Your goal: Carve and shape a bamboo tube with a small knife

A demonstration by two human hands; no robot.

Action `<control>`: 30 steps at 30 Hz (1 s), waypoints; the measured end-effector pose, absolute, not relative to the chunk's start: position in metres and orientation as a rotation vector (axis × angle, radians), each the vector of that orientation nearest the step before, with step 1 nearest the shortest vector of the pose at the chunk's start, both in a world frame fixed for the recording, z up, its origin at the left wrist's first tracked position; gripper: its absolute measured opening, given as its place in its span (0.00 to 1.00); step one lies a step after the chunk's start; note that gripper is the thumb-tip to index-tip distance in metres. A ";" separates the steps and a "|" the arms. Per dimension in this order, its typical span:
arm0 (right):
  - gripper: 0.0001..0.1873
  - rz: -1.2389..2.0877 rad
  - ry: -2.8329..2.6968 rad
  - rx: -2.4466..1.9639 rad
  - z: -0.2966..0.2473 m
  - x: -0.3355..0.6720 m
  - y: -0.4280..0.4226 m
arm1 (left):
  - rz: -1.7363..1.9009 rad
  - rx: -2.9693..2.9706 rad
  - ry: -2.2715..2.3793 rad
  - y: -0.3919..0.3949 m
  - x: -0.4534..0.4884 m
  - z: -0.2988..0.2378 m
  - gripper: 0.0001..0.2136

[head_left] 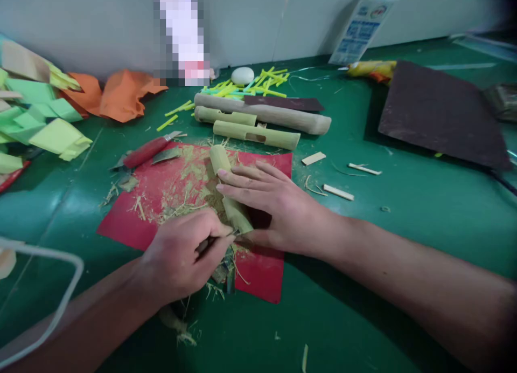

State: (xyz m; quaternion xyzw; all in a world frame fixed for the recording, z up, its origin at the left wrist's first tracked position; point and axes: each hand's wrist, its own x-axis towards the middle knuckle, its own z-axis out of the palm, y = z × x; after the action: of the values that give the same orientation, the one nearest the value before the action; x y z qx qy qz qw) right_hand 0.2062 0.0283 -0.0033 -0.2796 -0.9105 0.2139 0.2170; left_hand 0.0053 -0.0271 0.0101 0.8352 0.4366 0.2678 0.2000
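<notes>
"State the position of the bamboo tube [238, 214]."

"It lies on the red sheet [262, 278], on the green table [363, 324], its middle covered by the right hand [274, 198]."

"Grip of that hand?"

"Fingers extended, slightly spread, laid across the tube; thumb near its near end."

"And the left hand [186, 251]?"

"Curled, thumb and forefinger pinched together at the tube's near end. From where I stand, I cannot tell what they pinch."

"Adjacent items?"

"Shavings [177, 211] cover part of the sheet. A red-handled knife [146, 152] lies at its far left edge. Beyond the sheet are two notched tubes [283, 138] and a longer pole [274, 114]."
</notes>
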 end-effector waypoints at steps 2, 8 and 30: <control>0.36 0.598 -2.509 -0.784 -0.003 0.206 0.028 | 0.813 2.358 1.186 -0.026 0.006 0.009 0.05; 0.37 0.598 -2.535 -0.789 -0.002 0.206 0.028 | 0.717 2.348 1.219 -0.027 0.005 0.011 0.05; 0.37 0.601 -2.501 -0.804 -0.003 0.205 0.028 | 0.796 2.345 1.224 -0.022 0.008 0.012 0.06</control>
State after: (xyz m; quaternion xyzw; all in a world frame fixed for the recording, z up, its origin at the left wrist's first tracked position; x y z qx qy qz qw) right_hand 0.2048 0.0280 -0.0026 -0.2908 -0.9050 0.2176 0.2213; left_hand 0.0076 -0.0221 0.0121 0.8337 0.4350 0.2829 0.1887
